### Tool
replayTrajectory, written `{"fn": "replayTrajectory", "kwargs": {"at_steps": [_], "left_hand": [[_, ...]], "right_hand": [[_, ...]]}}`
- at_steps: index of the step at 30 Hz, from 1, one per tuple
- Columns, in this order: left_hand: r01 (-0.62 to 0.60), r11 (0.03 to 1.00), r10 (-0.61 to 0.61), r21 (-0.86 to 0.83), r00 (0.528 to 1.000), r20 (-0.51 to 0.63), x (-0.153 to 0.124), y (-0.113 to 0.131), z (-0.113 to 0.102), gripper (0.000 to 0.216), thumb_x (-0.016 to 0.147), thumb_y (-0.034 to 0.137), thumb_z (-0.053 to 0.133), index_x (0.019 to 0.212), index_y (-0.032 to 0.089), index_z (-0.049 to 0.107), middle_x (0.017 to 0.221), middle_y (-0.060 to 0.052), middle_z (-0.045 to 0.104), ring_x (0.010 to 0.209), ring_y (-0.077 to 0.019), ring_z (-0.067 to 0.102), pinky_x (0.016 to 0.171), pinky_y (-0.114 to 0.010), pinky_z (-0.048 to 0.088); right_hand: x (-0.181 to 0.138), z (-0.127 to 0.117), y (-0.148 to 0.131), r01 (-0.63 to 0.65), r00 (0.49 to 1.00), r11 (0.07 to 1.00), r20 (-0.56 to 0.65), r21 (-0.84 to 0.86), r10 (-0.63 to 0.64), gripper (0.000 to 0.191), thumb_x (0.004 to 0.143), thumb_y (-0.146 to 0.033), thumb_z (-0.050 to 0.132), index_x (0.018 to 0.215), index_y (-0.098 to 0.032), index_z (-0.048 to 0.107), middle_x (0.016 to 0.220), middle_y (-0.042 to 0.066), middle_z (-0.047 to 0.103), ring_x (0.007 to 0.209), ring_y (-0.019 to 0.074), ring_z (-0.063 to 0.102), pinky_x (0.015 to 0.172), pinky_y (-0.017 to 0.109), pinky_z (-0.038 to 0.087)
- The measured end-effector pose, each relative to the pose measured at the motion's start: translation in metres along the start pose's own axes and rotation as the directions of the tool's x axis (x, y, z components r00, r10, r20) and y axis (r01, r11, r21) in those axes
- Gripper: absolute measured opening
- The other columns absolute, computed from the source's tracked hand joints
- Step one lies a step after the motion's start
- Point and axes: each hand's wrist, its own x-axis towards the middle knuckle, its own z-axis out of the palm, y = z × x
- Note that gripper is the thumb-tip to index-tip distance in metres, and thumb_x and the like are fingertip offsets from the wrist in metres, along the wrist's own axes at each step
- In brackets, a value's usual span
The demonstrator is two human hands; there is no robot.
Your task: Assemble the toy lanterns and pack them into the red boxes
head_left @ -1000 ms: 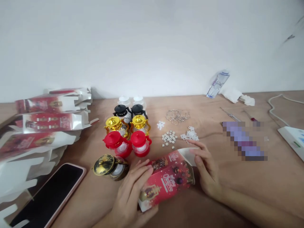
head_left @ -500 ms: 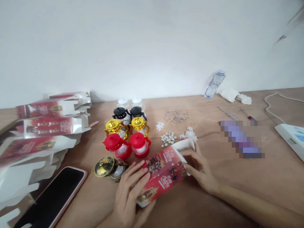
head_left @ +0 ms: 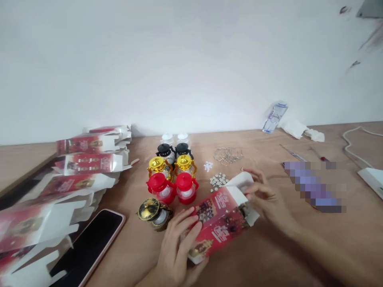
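A red printed cardboard box (head_left: 220, 223) with white inner flaps lies tilted between my two hands. My left hand (head_left: 179, 239) wraps round its near left end, fingers across the top face and thumb underneath. At the far right end, my right hand (head_left: 266, 195) pinches a white flap (head_left: 241, 181), which stands up from the opening. Just left of the box sits a small black-and-gold lantern (head_left: 154, 213), leaning. Behind it, small lanterns stand in pairs: red (head_left: 185, 187), gold (head_left: 184, 166), black (head_left: 183, 150) and white (head_left: 183, 138).
Several flattened boxes (head_left: 89, 163) are piled at the left, near a phone (head_left: 89, 243). Button cells (head_left: 218, 180), small white pieces (head_left: 208, 166) and bent wires (head_left: 229, 155) lie behind the box. A screwdriver (head_left: 323, 158), bottle (head_left: 275, 117) and white cable (head_left: 347, 139) are at right.
My right hand has shifted on the box's open end, and its flaps now stand further apart. My left hand keeps its hold. The whole view has swung left, so everything appears further right.
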Motion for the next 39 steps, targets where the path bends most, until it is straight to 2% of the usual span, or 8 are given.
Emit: {"fn": "replayTrajectory", "kwargs": {"at_steps": [10, 16, 24, 28, 31, 33, 36, 39], "left_hand": [[0.051, 0.958, -0.059, -0.283, 0.998, -0.018, -0.009, -0.005, 0.008, 0.057, 0.085, 0.041, 0.051, 0.135, 0.02, 0.034, 0.1, -0.014, 0.067, 0.099, -0.0263, 0.064, 0.078, -0.04, 0.053], [0.02, 0.926, -0.016, -0.377, 1.0, 0.013, -0.011, -0.007, 0.007, 0.042, 0.092, 0.042, 0.04, 0.129, 0.023, 0.037, 0.101, -0.013, 0.068, 0.099, -0.0236, 0.064, 0.078, -0.04, 0.053], [-0.075, 0.969, 0.129, -0.234, 0.966, 0.223, -0.007, -0.005, 0.001, 0.059, 0.081, 0.042, 0.06, 0.131, 0.02, 0.037, 0.114, -0.017, 0.061, 0.115, -0.0277, 0.054, 0.087, -0.04, 0.051], [-0.05, 0.986, 0.082, -0.162, 0.977, 0.199, -0.001, -0.001, 0.0, 0.066, 0.071, 0.038, 0.072, 0.129, 0.025, 0.043, 0.118, -0.016, 0.055, 0.116, -0.031, 0.051, 0.083, -0.042, 0.052], [-0.037, 0.978, 0.071, -0.203, 0.984, 0.163, 0.003, -0.001, 0.0, 0.067, 0.074, 0.03, 0.071, 0.133, 0.025, 0.039, 0.12, -0.017, 0.053, 0.115, -0.0288, 0.053, 0.082, -0.039, 0.054], [-0.005, 0.965, 0.047, -0.264, 0.987, 0.155, 0.001, -0.002, 0.002, 0.072, 0.075, 0.03, 0.07, 0.137, 0.023, 0.033, 0.119, -0.018, 0.054, 0.117, -0.0295, 0.052, 0.084, -0.04, 0.054], [0.081, 0.933, -0.031, -0.35, 0.989, 0.145, -0.005, -0.004, 0.004, 0.08, 0.075, 0.034, 0.07, 0.141, 0.02, 0.026, 0.12, -0.02, 0.054, 0.117, -0.0304, 0.054, 0.087, -0.042, 0.053], [0.131, 0.917, -0.104, -0.376, 0.99, 0.091, -0.008, -0.004, 0.004, 0.076, 0.077, 0.039, 0.068, 0.139, 0.022, 0.029, 0.126, -0.021, 0.049, 0.115, -0.0294, 0.055, 0.086, -0.04, 0.054]], "right_hand": [[0.033, -0.072, -0.074, 0.162, 0.91, 0.972, -0.356, -0.167, -0.213, 0.02, 0.07, -0.048, 0.07, 0.067, -0.028, 0.065, 0.109, 0.005, 0.062, 0.087, 0.0237, 0.061, 0.069, 0.043, 0.052], [0.049, -0.091, -0.061, 0.199, 0.859, 0.769, -0.27, -0.607, -0.435, 0.02, 0.077, -0.046, 0.063, 0.074, -0.026, 0.064, 0.097, 0.007, 0.06, 0.088, 0.0246, 0.06, 0.074, 0.047, 0.051], [0.071, -0.113, -0.014, -0.002, 0.95, 0.675, -0.212, -0.738, -0.23, 0.027, 0.08, -0.047, 0.052, 0.077, -0.021, 0.059, 0.092, 0.009, 0.064, 0.073, 0.0254, 0.063, 0.07, 0.048, 0.049], [0.062, -0.105, -0.025, 0.038, 0.919, 0.597, -0.207, -0.802, -0.336, 0.027, 0.08, -0.048, 0.054, 0.09, -0.023, 0.059, 0.102, 0.011, 0.062, 0.089, 0.0302, 0.062, 0.08, 0.05, 0.048], [0.039, -0.078, -0.047, 0.195, 0.894, 0.575, -0.097, -0.794, -0.437, 0.028, 0.079, -0.046, 0.059, 0.1, -0.027, 0.06, 0.107, 0.009, 0.062, 0.101, 0.0307, 0.058, 0.086, 0.048, 0.048], [0.019, -0.055, -0.058, 0.293, 0.954, 0.662, 0.164, -0.69, -0.251, 0.031, 0.082, -0.042, 0.056, 0.111, -0.03, 0.058, 0.111, 0.006, 0.063, 0.103, 0.0271, 0.059, 0.086, 0.042, 0.05], [-0.003, -0.025, -0.062, 0.361, 0.838, 0.771, 0.546, -0.525, -0.021, 0.07, 0.066, -0.04, 0.075, 0.13, -0.031, 0.049, 0.121, 0.006, 0.062, 0.106, 0.0287, 0.06, 0.088, 0.039, 0.051], [-0.01, -0.009, -0.055, 0.341, 0.762, 0.828, 0.647, -0.446, 0.035, 0.083, 0.057, -0.038, 0.082, 0.133, -0.029, 0.048, 0.123, 0.008, 0.061, 0.109, 0.0315, 0.059, 0.091, 0.04, 0.049]]}}
